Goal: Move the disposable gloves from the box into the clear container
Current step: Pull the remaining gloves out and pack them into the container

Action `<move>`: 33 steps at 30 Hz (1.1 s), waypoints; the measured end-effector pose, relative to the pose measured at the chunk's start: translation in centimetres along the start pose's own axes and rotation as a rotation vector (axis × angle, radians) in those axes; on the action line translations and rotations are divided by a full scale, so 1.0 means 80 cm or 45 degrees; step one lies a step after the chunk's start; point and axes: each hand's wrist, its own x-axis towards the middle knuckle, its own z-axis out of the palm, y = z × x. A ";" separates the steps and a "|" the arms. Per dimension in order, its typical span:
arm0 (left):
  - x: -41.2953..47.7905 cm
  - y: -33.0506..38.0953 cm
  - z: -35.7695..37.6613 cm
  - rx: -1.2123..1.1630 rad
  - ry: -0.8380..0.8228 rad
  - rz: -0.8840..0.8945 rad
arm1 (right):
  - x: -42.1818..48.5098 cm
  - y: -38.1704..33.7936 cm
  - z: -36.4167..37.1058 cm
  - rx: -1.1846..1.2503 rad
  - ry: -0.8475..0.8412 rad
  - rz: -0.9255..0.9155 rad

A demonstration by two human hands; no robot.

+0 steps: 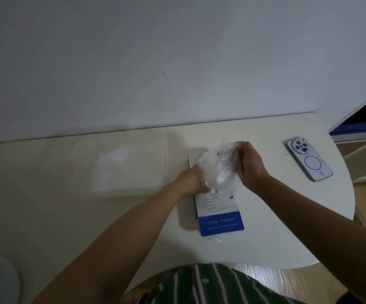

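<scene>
The transfer looks only partly done: a crumpled wad of clear disposable gloves [219, 167] is out of the glove box [220, 218] and held just above it, not yet over the clear container [151, 150], which sits to the left on the white table [68, 216]; the right hand [251, 165] has its fingers curled round the top of the wad, and the left hand [190, 181] grasps its lower end. A pale patch inside the container may be gloves already moved, though it is too blurred to tell; what remains, as I judge it, is carrying this wad left, dropping it in, and checking the box for more.
</scene>
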 end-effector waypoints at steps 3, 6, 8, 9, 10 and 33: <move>-0.012 0.002 -0.018 -0.616 -0.060 -0.075 | -0.007 -0.015 0.008 0.085 -0.038 0.041; -0.029 0.007 -0.041 -1.095 -0.004 0.014 | -0.012 -0.019 0.020 0.011 -0.071 0.022; -0.039 0.008 -0.057 -1.381 0.041 0.109 | -0.014 -0.019 0.032 -0.085 -0.053 -0.029; -0.044 0.008 -0.064 -1.490 0.059 0.145 | -0.012 -0.017 0.037 -0.145 -0.018 -0.045; -0.048 0.003 -0.072 -1.562 0.077 0.170 | -0.009 -0.015 0.044 -0.207 0.011 -0.066; -0.079 -0.132 -0.133 -0.308 0.900 -0.144 | 0.013 0.033 0.211 -1.402 -0.505 -0.892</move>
